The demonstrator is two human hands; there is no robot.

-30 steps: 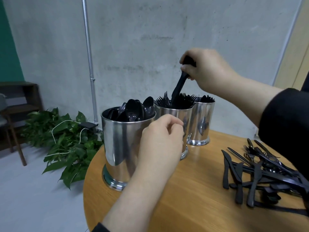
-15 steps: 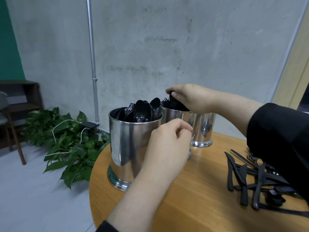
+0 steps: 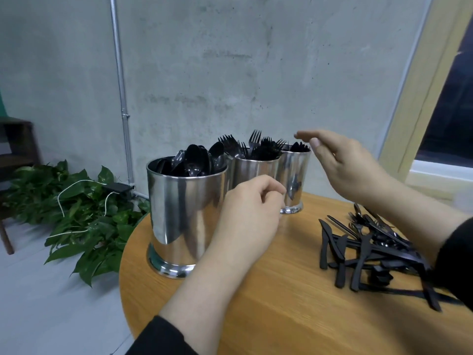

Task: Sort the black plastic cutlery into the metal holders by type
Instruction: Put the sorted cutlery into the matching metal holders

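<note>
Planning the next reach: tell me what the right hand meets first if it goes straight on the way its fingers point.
Probably nothing: the right hand points left, fingertips just above the far holder, and would likely skim over the fork tines; depth is unclear.

I am sitting in what looks like a café or office break corner. A bare concrete wall [image 3: 230, 73] is rising behind my round wooden desk [image 3: 281, 316], with a metal pipe [image 3: 120, 85] running down it. Steel holders [image 3: 186, 216] are standing full of black throwaway cutlery [image 3: 363, 249], as at a self-service spot. A leafy plant [image 3: 84, 221] is sprawling over the grey floor [image 3: 38, 303] beside dark wooden furniture [image 3: 18, 149].
</note>
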